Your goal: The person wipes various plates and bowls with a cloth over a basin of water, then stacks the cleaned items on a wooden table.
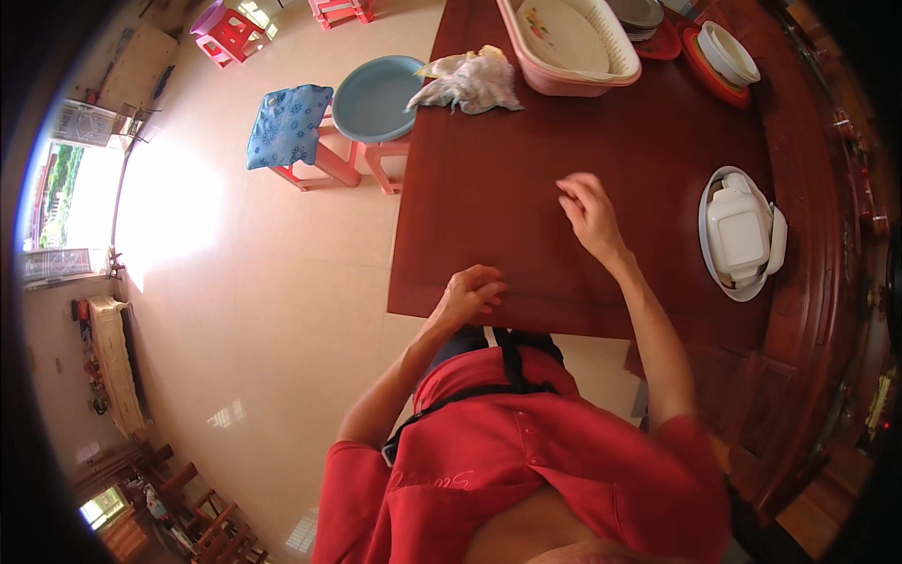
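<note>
Over the near left edge of the dark red wooden table (521,190) is my left hand (473,290), fingers loosely curled with a gap, holding nothing. My right hand (590,215) hovers farther in above the tabletop, its fingers bent and also without an object. A crumpled whitish cloth (473,81) lies at the table's far left edge. Beside it stands a pink and cream plastic basket (626,69) with a large flower-patterned plate (564,35) inside. To the right of my right hand, a white oval basin (707,243) holds white dishes (736,229).
Left of the table, a blue round basin (377,99) rests on a pink stool (384,151), next to another stool with a blue patterned cushion (290,127). Stacked plates (638,17) and white bowls on red trays (726,56) stand at the far right.
</note>
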{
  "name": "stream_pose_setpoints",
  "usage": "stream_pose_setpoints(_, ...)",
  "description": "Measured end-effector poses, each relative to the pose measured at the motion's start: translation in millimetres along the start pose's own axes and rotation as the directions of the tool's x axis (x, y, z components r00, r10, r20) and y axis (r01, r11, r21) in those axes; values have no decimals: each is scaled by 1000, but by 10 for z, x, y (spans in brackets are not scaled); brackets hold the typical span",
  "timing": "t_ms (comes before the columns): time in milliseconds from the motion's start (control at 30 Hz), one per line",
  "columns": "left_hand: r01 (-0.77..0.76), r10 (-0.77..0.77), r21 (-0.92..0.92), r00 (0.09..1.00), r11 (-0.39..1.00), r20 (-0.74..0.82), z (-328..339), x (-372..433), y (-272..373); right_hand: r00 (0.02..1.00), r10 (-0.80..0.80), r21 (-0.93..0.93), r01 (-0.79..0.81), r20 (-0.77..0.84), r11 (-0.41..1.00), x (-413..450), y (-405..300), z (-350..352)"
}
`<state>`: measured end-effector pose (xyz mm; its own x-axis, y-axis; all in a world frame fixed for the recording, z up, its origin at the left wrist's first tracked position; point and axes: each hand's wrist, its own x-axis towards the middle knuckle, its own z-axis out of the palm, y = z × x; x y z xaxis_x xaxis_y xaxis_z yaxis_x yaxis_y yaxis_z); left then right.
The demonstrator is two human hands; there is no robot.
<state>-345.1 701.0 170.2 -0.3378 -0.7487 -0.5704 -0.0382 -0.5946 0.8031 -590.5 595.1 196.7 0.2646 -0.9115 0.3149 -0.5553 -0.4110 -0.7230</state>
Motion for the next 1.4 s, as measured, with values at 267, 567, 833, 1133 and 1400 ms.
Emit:
stream_pose_setpoints(267, -38, 24, -42, 957, 998, -290, -705, -545, -454, 939, -340, -220, 322, -49, 921, 1628, 87, 1030)
stream_pose_setpoints(567, -125, 80, -131, 949, 984, -304, -712, -581, -596, 998, 26, -569, 15, 62, 822, 2039, 325, 1462)
stream_pose_setpoints(833, -27, -21, -170, 963, 985, -269, -786, -504, -442, 993, 19, -403, 30, 115, 915, 1641, 352, 1322)
stream_pose_setpoints(1133, 82, -128, -206, 966, 975, -223, -837, -408, -388, 933, -291, -548, 133, -212, 826, 1516, -11, 293)
stream_pose_setpoints(1400, 165, -157, 26, 968, 986, -194, -817, -334, -191, 940, 108, -541, -278, -325, 794, 1555, 520, -208)
